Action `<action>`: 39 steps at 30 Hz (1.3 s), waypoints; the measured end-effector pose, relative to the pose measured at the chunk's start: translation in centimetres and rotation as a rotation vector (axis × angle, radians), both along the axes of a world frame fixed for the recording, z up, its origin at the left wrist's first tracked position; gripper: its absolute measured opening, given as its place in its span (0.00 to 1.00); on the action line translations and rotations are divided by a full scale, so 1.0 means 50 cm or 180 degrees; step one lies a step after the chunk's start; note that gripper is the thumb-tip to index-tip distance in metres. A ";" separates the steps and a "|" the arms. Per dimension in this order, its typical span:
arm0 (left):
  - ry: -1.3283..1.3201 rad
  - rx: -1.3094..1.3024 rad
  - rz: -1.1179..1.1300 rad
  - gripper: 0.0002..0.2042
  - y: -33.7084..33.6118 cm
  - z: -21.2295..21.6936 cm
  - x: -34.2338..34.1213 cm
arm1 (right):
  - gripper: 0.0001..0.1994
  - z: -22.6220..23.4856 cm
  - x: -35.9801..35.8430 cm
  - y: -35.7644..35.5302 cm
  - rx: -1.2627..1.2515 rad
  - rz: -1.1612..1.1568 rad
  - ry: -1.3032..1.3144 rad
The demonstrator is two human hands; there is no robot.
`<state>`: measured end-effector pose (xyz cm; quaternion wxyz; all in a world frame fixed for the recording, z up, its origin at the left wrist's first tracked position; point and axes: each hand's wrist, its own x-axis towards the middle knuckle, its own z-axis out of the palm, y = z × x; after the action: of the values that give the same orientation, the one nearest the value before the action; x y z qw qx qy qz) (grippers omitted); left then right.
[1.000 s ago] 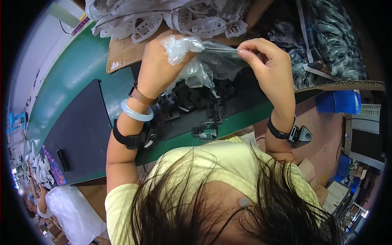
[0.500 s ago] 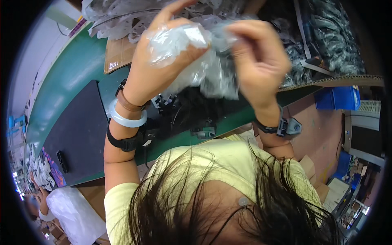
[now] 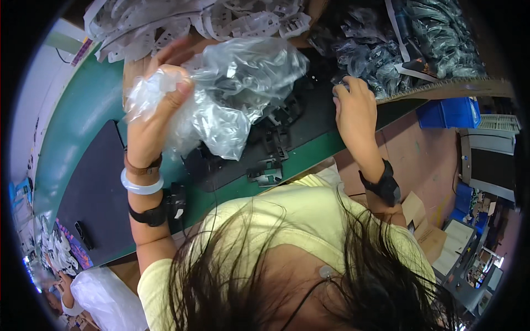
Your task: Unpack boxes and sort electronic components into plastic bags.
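My left hand point(image 3: 165, 102) is closed on crumpled clear plastic bags point(image 3: 243, 71), pinched under the thumb. The loose ends spread to the right over the work mat and hide part of it. My right hand point(image 3: 356, 113) is apart from the bags, over the mat's right side close to the carton. Its fingers are slightly bent and apart, and I make out nothing held in them. Black plastic parts point(image 3: 276, 138) lie on the dark mat point(image 3: 309, 124) between my hands. A grey-black bracket-like part point(image 3: 266, 172) lies nearer, at the table's front edge.
White plastic frames point(image 3: 248, 22) are heaped at the far side. An open carton point(image 3: 458, 88) at the far right holds several dark parts in clear bags point(image 3: 441, 38). A blue bin point(image 3: 450, 113) stands beyond the green table point(image 3: 77, 105). Another person's hand point(image 3: 66, 287) shows at lower left.
My right hand has left the plastic and moved down and right, towards the carton. My left hand has moved left and down with the bags, uncovering more black parts.
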<state>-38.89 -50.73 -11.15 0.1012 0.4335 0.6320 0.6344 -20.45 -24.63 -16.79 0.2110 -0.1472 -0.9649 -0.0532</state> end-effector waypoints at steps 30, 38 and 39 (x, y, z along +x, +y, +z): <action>0.1028 0.0170 0.0801 0.07 -0.002 0.059 0.040 | 0.04 0.098 -0.137 -0.119 -0.3889 0.1396 0.0878; -0.0948 0.0438 0.0581 0.09 -0.061 -0.005 0.050 | 0.11 0.066 -0.091 -0.137 -0.3115 0.1966 0.0759; -0.1058 0.0590 0.0697 0.09 -0.062 -0.009 0.052 | 0.12 0.069 -0.085 -0.084 -0.2062 0.1276 0.1080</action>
<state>-36.31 -53.85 -11.58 0.0941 0.2592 0.5889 0.7597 -24.73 -28.84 -13.36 0.3158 -0.0219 -0.8928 0.3203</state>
